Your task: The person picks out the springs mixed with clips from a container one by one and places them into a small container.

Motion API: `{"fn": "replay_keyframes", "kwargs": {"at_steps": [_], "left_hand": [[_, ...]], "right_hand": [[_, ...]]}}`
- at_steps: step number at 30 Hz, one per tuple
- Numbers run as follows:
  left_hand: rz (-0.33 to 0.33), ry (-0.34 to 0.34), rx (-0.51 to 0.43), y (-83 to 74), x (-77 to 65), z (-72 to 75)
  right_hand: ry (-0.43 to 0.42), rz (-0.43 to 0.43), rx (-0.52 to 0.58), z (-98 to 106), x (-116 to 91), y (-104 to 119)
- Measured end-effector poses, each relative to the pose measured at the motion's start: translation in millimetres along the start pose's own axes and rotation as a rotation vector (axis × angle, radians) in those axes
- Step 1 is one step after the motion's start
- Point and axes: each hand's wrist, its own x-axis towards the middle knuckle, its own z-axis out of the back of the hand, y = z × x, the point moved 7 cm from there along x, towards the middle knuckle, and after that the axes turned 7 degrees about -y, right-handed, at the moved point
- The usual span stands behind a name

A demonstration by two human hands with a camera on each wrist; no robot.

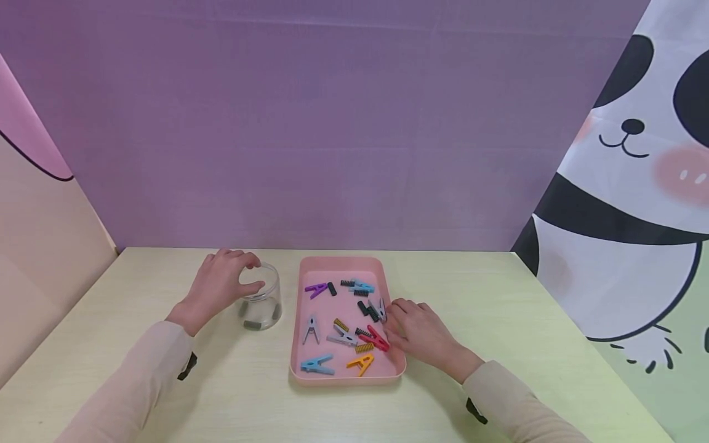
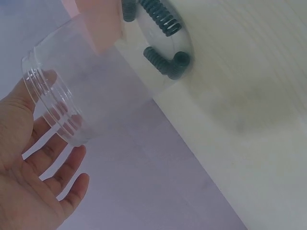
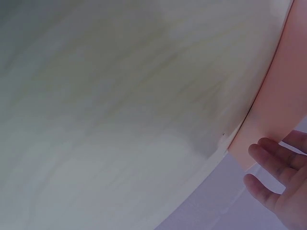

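My left hand (image 1: 221, 286) grips the rim of a clear jar (image 1: 271, 307), thumb and fingertips at its mouth. Several dark springs (image 2: 160, 19) lie at the bottom of the jar. At the right edge of a pink tray (image 1: 346, 381), my right hand (image 1: 418, 329) rests with loosely bent fingers against the rim. Closest to it inside are a red clip (image 1: 378, 338) and a grey clip (image 1: 381, 309). In the right wrist view, the fingers (image 3: 273, 163) are beside the tray's outer wall, and nothing shows in their grasp.
Elsewhere in the tray lie a purple clip (image 1: 317, 289), a yellow clip (image 1: 362, 363), a blue clip (image 1: 317, 365) and a spread grey clip (image 1: 311, 330). Yellow springs (image 1: 364, 348) and black springs (image 1: 347, 283) are scattered among them. A purple backdrop (image 1: 332, 135) rises behind the table (image 1: 443, 277).
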Motion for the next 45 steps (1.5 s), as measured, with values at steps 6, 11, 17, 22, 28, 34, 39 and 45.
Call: {"fn": "replay_keyframes", "kwargs": {"at_steps": [6, 11, 17, 22, 28, 34, 39, 45], "left_hand": [[-0.036, -0.020, 0.020, -7.7, 4.4, 2.6], [-0.074, -0.033, 0.012, -18.2, 9.3, 2.6], [-0.105, -0.042, 0.004, -32.0, 14.8, -1.6], [-0.127, -0.013, 0.019, -46.7, 18.8, -10.4], [-0.122, 0.054, 0.037, -63.9, 22.2, -27.0], [-0.100, 0.135, 0.025, -76.5, 23.3, -47.1], [-0.070, 0.200, 0.013, -82.9, 22.4, -65.3], [-0.027, 0.233, 0.035, -87.1, 25.5, -82.6]], "right_hand": [[-0.005, 0.000, 0.002, 1, 0, 0], [-0.008, 0.003, 0.005, 0, 0, 0], [-0.005, -0.004, 0.000, 0, 1, 0], [-0.016, 0.001, 0.008, 0, 1, 0], [-0.038, 0.020, 0.009, -1, 0, -1], [-0.038, 0.014, 0.016, -2, 0, -1], [-0.039, 0.015, 0.013, -1, 0, 0], [-0.039, 0.019, 0.006, 0, -1, 0]]}}
